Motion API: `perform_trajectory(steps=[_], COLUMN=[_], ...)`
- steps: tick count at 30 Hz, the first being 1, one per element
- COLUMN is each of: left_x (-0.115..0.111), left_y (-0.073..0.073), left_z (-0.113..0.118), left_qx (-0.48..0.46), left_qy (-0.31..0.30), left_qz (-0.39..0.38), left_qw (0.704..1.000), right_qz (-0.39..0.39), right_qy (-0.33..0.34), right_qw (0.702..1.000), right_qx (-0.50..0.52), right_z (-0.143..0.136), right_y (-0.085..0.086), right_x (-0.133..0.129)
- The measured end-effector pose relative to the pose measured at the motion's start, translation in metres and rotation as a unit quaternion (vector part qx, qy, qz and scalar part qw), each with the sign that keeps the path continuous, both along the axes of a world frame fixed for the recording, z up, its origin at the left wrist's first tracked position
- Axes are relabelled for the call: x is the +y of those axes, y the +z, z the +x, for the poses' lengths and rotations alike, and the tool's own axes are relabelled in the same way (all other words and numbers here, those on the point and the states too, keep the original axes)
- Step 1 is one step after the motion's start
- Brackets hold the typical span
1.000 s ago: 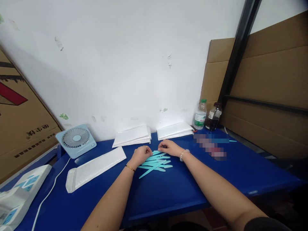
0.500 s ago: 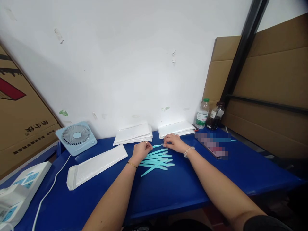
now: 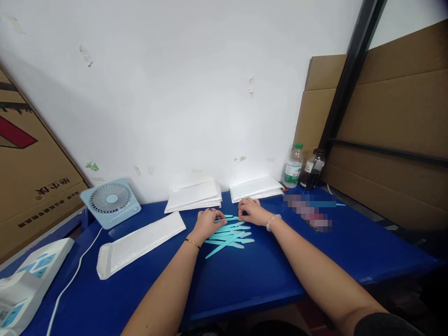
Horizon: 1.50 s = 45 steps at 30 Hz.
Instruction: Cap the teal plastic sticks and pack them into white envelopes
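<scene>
Several slim turquoise eyebrow razors (image 3: 229, 238) lie in a loose, overlapping pile on the blue table. My left hand (image 3: 206, 225) rests over the pile's upper left, thumb and forefinger apart around the handle ends, which it partly hides. From the other side, my right hand (image 3: 252, 212) has its fingers curled down, with the tips pinching the end of the topmost razor (image 3: 231, 218). Behind my hands lie two stacks of white padded envelopes, a left stack (image 3: 192, 196) and a right stack (image 3: 255, 187).
A single white padded envelope (image 3: 142, 245) lies left of the pile. Further left are a blue fan (image 3: 111, 203) and a white power strip (image 3: 45, 266) with a cable. Two bottles (image 3: 293, 168) stand at the back right, near a blurred flat item (image 3: 308, 212). Cardboard (image 3: 392, 116) lines the right side.
The razor stretched between my hands has come down onto the top of the pile. My left fingers have spread and shifted slightly right; my right hand has barely moved.
</scene>
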<state>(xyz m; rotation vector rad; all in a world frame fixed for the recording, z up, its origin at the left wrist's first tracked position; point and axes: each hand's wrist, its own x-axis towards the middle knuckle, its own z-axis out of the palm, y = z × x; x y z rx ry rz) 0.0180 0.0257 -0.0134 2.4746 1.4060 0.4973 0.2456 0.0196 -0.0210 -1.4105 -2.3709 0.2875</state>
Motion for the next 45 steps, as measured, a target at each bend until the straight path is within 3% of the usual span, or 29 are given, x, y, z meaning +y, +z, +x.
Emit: perform_trajectory(steps=[4,9,11,17,25,31,36,41,45], left_x=[0.0,0.007,0.007,0.0,-0.001,0.002,0.004,-0.004,-0.009], left_y=[0.004,0.007,0.007,0.01,0.008,0.011,0.014,0.019,0.018], left_z=[-0.001,-0.015,-0.018,-0.018,-0.013,-0.016,-0.026,-0.024,-0.018], left_qx=[0.016,0.021,0.012,-0.007,0.026,0.038,0.034,0.022,0.049], left_qy=[0.012,0.053,0.054,-0.015,-0.053,0.001,0.037,-0.027,-0.068], left_qz=[0.023,0.014,0.006,-0.029,-0.046,0.029,0.018,-0.019,-0.06], left_qw=[1.0,0.998,0.998,0.999,0.997,0.999,0.999,0.999,0.995], right_qz=[0.026,0.034,0.03,-0.006,-0.019,0.018,0.009,-0.037,-0.045], right_qy=[0.007,-0.058,-0.051,0.027,0.038,-0.003,-0.045,0.037,0.053], right_qw=[1.0,0.997,0.998,1.0,0.999,1.0,0.999,0.998,0.996], right_qx=[0.016,0.03,0.037,-0.002,0.002,0.012,0.012,-0.028,-0.048], right_z=[0.008,0.026,0.027,0.01,0.005,0.019,0.031,0.016,0.003], right_y=[0.003,0.009,0.01,0.008,0.007,0.014,0.024,0.023,0.016], right_x=[0.001,0.0,-0.001,-0.006,-0.006,-0.006,-0.011,-0.02,-0.021])
